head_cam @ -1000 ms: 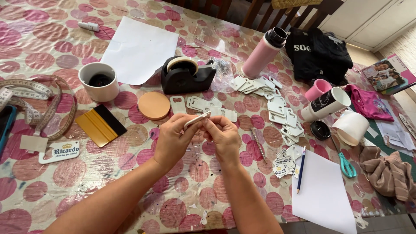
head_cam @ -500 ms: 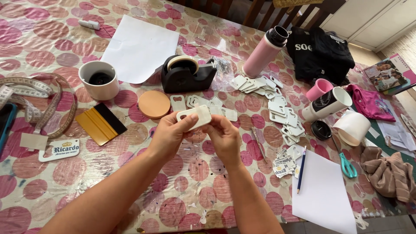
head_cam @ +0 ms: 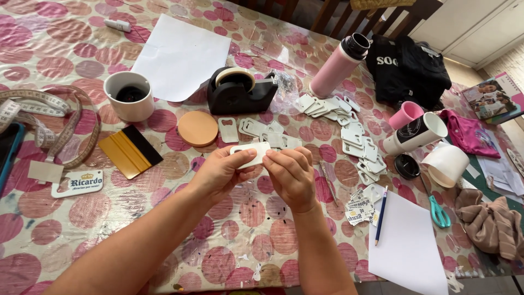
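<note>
The right hand (head_cam: 292, 177) hides the white tag's (head_cam: 252, 153) right end.

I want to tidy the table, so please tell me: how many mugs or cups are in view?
4: a white mug at the left, a pink cup, a white mug lying sideways beside it, and another white cup tipped over nearby. More may be hidden.

The worktop (head_cam: 65, 229), covered in pink-spotted cloth, carries a white mug (head_cam: 129, 96) far left, a black tape dispenser (head_cam: 238, 90) at centre, an orange disc (head_cam: 197, 128), scattered white tags (head_cam: 355, 136), and white paper (head_cam: 406, 248) near right
</note>
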